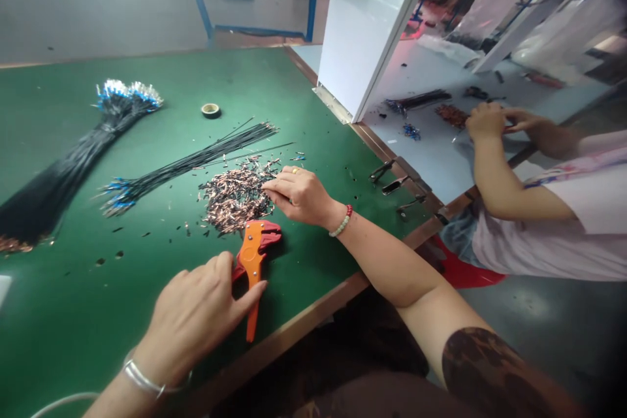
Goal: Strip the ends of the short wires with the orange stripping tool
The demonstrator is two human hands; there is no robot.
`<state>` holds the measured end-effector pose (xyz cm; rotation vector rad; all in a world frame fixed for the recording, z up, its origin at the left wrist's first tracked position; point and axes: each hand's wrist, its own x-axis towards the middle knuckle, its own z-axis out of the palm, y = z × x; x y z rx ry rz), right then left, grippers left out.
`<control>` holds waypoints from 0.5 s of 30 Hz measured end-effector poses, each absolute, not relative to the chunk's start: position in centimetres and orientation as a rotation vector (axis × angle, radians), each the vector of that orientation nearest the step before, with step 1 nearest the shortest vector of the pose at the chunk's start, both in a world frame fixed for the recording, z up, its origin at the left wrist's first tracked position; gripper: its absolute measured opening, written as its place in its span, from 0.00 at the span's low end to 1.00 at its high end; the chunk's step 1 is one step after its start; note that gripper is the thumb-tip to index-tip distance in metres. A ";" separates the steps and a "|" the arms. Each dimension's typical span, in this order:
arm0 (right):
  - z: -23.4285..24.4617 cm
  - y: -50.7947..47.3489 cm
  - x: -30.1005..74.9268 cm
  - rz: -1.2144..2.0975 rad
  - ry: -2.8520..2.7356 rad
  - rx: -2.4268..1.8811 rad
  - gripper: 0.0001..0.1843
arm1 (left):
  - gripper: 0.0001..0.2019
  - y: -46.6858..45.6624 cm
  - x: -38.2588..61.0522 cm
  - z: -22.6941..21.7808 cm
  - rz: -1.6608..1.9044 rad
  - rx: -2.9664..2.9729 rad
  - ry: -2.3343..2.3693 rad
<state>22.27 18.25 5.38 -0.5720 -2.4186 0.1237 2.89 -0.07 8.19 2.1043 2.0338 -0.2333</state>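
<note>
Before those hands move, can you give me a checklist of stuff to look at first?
1. Left hand on the orange-and-red tool: ok, it grips the handles.
2. Right hand away from the tool's jaws: ok, there's a gap between them.
3. Right fingertips free of little bits: cannot tell, they're at the edge of the scrap pile.
4. Scraps all in one pile: not ok, some lie scattered on the green table.
5. Tape roll out of the way: ok, it sits apart from both hands.
</note>
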 end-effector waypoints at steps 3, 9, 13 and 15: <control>5.0 18.6 22.4 0.174 -2.386 -0.593 0.17 | 0.20 0.3 2.9 8.1 -0.152 1.964 2.053; 4.8 18.9 22.2 0.762 -2.181 -0.744 0.12 | 0.22 1.2 1.9 7.2 0.442 1.693 1.948; 5.8 18.7 22.3 1.404 -1.999 -0.733 0.17 | 0.21 0.7 2.2 6.5 0.663 1.748 1.918; 6.6 18.5 22.5 1.600 -2.035 -0.658 0.21 | 0.20 0.4 2.5 6.4 0.731 1.791 1.929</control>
